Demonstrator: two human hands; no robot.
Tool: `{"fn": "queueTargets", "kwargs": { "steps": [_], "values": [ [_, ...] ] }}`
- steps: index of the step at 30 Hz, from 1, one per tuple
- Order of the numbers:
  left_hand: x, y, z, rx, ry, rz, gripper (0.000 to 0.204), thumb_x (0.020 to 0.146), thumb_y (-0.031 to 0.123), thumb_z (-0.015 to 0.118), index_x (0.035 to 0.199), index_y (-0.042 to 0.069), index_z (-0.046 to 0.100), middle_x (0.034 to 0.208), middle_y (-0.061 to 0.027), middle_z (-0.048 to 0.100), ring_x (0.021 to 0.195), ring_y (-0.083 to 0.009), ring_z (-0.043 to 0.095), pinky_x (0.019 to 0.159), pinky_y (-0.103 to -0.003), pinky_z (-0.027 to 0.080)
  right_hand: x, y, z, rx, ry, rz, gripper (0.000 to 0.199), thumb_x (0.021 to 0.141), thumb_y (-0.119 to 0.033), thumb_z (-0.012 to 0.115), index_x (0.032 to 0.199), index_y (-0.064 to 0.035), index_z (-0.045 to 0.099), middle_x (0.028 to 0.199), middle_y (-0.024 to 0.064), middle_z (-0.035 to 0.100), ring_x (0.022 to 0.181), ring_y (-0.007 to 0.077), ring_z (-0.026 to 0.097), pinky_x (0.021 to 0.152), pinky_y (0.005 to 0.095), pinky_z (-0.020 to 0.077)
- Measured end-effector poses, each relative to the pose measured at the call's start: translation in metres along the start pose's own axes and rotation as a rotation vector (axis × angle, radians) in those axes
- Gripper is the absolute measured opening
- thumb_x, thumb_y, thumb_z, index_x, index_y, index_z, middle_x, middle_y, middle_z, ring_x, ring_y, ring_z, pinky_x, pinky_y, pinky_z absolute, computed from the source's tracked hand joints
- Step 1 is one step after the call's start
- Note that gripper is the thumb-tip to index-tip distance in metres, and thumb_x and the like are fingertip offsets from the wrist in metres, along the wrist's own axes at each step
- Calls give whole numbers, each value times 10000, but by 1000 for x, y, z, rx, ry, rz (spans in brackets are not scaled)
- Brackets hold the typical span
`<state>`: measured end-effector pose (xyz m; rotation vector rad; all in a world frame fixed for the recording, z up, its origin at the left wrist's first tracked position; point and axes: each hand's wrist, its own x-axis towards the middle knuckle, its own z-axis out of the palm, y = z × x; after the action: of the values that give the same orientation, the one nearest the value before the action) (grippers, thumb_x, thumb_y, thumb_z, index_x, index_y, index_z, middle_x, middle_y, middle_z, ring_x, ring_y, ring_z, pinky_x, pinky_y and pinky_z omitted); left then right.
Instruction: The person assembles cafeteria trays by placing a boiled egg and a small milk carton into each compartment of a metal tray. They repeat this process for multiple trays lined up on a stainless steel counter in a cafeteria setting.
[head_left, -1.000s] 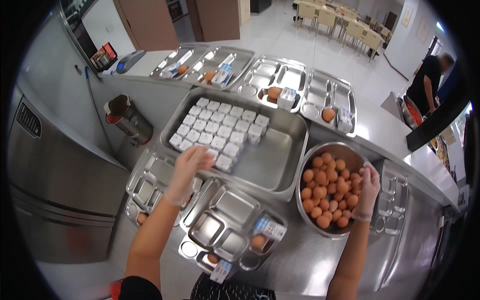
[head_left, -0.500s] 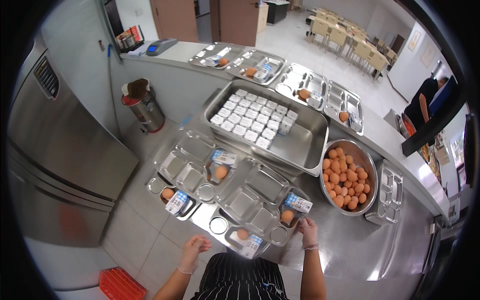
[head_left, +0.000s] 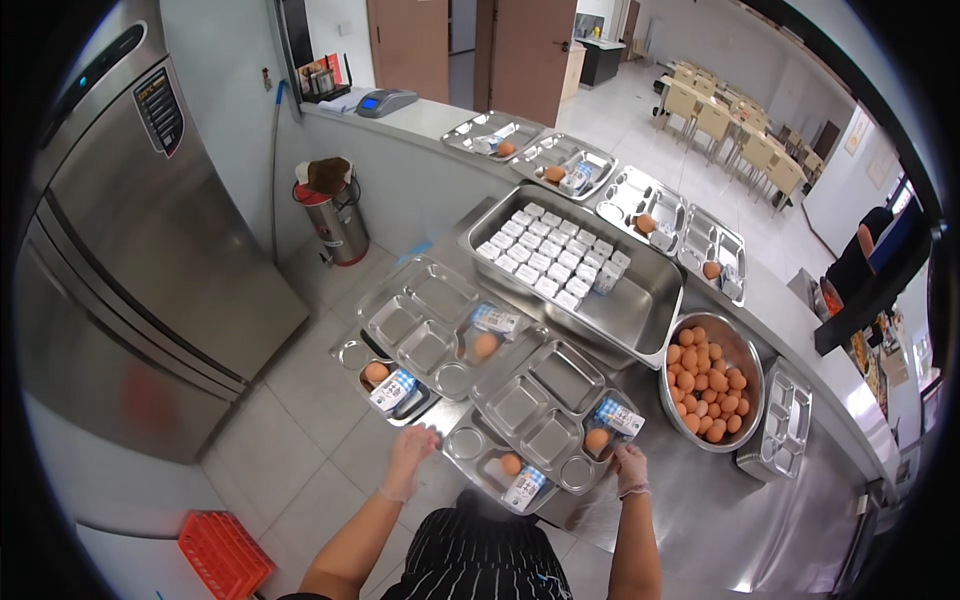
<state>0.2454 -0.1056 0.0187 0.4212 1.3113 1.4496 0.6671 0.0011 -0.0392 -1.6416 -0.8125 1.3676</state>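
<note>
Two gloved hands at a steel counter (head_left: 690, 515). The right hand (head_left: 631, 470) is at the right-hand edge of the upper tray (head_left: 517, 393); from where I stand, I cannot tell whether its fingers pinch the rim or merely rest against it. The left hand (head_left: 408, 462), fingers loosely bent, is just off the counter's front edge, with nothing visible in it; whether thumb and fingertips meet is unclear.

The upper tray lies askew on the lower tray (head_left: 466, 443), near the counter's front edge. It carries an egg (head_left: 597, 439) beside a milk carton (head_left: 618, 418); the lower one bears another such pair.

Hazards, as judged: a push toward the body could tip the lower tray over the edge. A one-sided lift could tilt the upper tray, sending its egg rolling out; the skewed seating could let it slip.

Obscured: the upper tray hides most of the lower; the right fingertips blend into the rim; the worker (head_left: 848, 265) at far right is partly hidden by a dark post (head_left: 880, 290).
</note>
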Motion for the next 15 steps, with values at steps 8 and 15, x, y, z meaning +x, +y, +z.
{"fn": "queueTargets", "kwargs": {
  "steps": [8, 15],
  "values": [
    [90, -18, 29, -452, 45, -72, 106, 903, 130, 539, 992, 77, 519, 933, -43, 538, 871, -146, 538, 796, -267, 463, -6, -13, 2, -42, -60, 33, 159, 870, -177, 608, 860, -18, 599, 662, 2, 561, 499, 64, 469, 444, 202, 356],
    [103, -17, 51, -215, 263, -156, 47, 874, 94, 565, 872, 83, 519, 765, 6, 508, 642, -86, 462, 523, -213, 370, -13, -22, -2, -132, -30, 45, 142, 861, -172, 617, 854, -32, 596, 686, -5, 581, 504, 49, 498, 444, 181, 382]
  ]
}}
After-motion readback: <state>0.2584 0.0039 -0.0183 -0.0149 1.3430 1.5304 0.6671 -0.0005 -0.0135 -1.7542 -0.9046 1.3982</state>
